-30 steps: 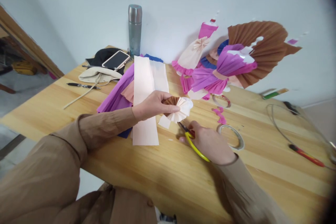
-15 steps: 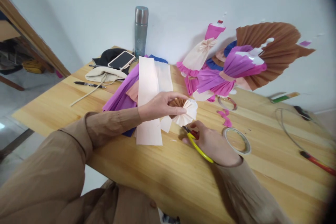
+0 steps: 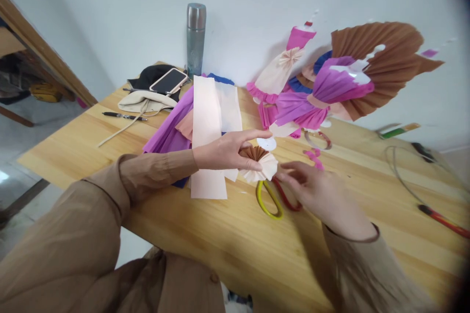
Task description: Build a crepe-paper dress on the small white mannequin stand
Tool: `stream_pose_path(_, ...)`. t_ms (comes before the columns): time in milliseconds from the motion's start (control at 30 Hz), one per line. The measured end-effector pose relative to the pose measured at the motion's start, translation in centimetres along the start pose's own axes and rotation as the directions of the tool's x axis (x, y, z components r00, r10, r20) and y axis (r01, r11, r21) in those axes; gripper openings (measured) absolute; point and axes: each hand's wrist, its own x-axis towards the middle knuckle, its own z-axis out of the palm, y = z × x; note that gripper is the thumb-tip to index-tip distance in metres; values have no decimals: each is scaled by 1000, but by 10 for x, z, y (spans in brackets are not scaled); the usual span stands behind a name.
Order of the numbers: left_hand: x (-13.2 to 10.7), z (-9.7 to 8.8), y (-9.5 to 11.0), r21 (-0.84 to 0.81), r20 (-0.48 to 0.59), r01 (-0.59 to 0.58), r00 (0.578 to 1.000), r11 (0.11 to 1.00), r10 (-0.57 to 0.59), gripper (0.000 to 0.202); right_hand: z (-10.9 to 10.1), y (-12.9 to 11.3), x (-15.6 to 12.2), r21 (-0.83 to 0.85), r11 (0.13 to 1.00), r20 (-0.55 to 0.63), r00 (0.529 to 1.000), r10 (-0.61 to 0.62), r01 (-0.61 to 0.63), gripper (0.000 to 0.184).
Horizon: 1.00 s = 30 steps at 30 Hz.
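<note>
My left hand [image 3: 227, 150] is closed on a small pleated paper rosette [image 3: 260, 159], brown on one part and cream on the other, its thumb lying over the pleats. A white round disc [image 3: 266, 144] shows just behind the rosette, below the outstretched index finger. Close to the rosette's right side, my right hand [image 3: 323, 193] is open with nothing visible in it. Scissors with one yellow and one red handle [image 3: 270, 200] lie on the table beneath the rosette and beside the right fingers; their blades are hidden.
Cream paper strips [image 3: 207, 112] and purple crepe paper [image 3: 172, 127] lie by my left arm. Paper-dressed figures [image 3: 325, 88] stand at the back right. A phone [image 3: 169, 80], a pen [image 3: 123, 116] and a steel flask [image 3: 196, 39] are at the back left.
My right hand has let go of the scissors, which now lie on the table, and has shifted right, covering the tape roll. The white disc now shows apart from the rosette.
</note>
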Motion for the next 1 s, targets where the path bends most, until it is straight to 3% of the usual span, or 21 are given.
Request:
stream_pose_path(67,0,2,0,40,34,-8,999,999,6,77,3,-11,-2,362,928,-90,994,-58,87,41)
stream_pose_path(133,0,4,-1,58,46,-45,998,997,42,78,7,-25,-2,611,771,-128,984,-125,177,46)
stream_pose_path(267,0,7,0,17,36,-51,998,999,50,75,18,-44,0,779,612,-75,989,-128,138,36)
stream_pose_path(467,-1,8,5,-74,-2,72,997,995,-72,73,31,-40,0,908,420,-32,996,87,-8,29)
stream_pose_path(633,-1,5,9,-241,-41,125,989,962,-139,49,30,-38,1,905,422,-139,972,190,47,25)
stream_pose_path(800,-2,6,7,-402,5,177,982,899,-191,55,28,-39,3,884,461,-204,951,234,76,23)
stream_pose_path(1000,0,9,9,-458,78,219,975,862,-206,51,27,-40,3,862,498,-239,942,235,94,21)
